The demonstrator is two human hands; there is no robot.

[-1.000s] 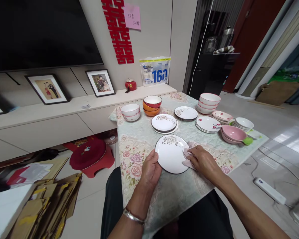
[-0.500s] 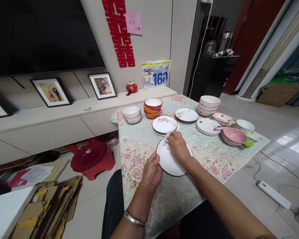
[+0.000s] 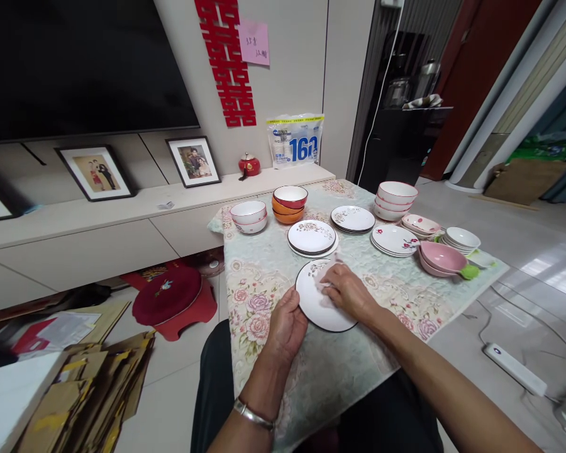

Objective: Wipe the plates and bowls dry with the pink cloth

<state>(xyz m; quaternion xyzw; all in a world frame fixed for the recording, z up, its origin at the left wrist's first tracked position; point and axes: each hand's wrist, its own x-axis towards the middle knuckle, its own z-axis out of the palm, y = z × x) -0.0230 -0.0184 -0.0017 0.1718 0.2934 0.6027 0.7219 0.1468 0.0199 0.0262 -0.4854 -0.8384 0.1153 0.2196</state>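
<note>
A white plate (image 3: pixel 318 311) with a dark rim and a small floral print is tilted slightly above the near part of the table. My left hand (image 3: pixel 288 321) grips its left edge, thumb on top and fingers underneath. Over the plate's right side, my right hand (image 3: pixel 351 292) is closed on a pale, crumpled cloth (image 3: pixel 326 286) pressed against the surface. The cloth is partly hidden by my fingers, so its exact kind is unclear. Just beyond stands a stack of similar floral plates (image 3: pixel 311 236), with another plate stack (image 3: pixel 353 218) farther right.
On the flowered tablecloth (image 3: pixel 259 286) stand white bowls (image 3: pixel 249 217), orange and red bowls (image 3: pixel 289 204), red-flowered plates (image 3: pixel 395 240), tall stacked bowls (image 3: pixel 396 200) and pink dishes (image 3: pixel 443 258). A red stool (image 3: pixel 174 299) is at the left; a power strip (image 3: pixel 514 369) lies on the floor.
My right hand has moved with the cloth from the plate's far edge toward its right middle, uncovering more of the print. My left hand still holds the rim.
</note>
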